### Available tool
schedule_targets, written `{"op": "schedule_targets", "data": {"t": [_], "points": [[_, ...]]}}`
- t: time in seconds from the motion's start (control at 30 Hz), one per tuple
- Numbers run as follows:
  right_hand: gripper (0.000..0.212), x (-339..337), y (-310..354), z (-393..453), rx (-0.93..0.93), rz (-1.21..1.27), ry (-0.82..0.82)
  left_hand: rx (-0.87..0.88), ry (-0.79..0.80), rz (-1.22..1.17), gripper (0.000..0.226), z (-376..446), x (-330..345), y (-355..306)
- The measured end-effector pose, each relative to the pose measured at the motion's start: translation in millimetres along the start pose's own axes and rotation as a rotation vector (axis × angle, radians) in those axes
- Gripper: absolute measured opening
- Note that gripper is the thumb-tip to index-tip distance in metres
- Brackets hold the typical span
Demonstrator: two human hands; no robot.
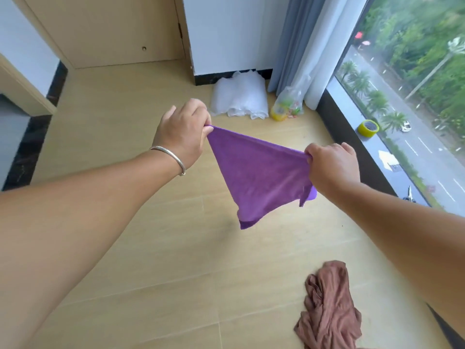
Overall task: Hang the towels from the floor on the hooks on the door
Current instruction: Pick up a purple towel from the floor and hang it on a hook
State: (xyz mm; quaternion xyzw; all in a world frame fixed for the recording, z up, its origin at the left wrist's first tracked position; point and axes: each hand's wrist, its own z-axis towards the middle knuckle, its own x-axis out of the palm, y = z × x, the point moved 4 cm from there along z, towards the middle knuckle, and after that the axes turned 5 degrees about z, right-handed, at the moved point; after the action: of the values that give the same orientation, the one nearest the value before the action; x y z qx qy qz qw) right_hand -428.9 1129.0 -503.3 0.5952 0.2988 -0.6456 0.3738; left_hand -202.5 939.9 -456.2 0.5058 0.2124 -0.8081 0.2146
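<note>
A purple towel (pixel 259 172) hangs in the air above the floor, stretched between both hands. My left hand (pixel 182 133), with a silver bangle on the wrist, pinches its upper left corner. My right hand (pixel 332 165) pinches the opposite corner, lower and to the right. The towel's loose end droops to a point below. A brown towel (pixel 327 308) lies crumpled on the wooden floor at the lower right. A light wooden door (pixel 108 28) stands at the back left; no hooks show on the part in view.
A white plastic bag (pixel 239 96) and a clear bag of small items (pixel 289 104) sit against the far wall by the grey curtain (pixel 292 41). A yellow tape roll (pixel 367 127) rests on the sill of the big window (pixel 412 96) at right.
</note>
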Motion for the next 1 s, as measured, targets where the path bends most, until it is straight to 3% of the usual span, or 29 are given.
{"op": "schedule_targets", "data": {"t": [0.23,0.4,0.7,1.0], "points": [[0.042,-22,78,11,-0.138,-0.102,0.139,-0.201,-0.068,0.060,0.005,-48,-48,86],[0.022,21,96,-48,-0.212,-0.112,0.179,-0.368,0.032,0.043,0.009,-164,-37,105],[0.036,145,76,-232,-0.316,-0.117,0.525,-0.580,0.345,-0.004,0.012,-400,28,30],[0.029,226,18,-385,-0.388,-0.214,0.737,-0.760,0.654,-0.049,0.012,-585,93,-72]]}}
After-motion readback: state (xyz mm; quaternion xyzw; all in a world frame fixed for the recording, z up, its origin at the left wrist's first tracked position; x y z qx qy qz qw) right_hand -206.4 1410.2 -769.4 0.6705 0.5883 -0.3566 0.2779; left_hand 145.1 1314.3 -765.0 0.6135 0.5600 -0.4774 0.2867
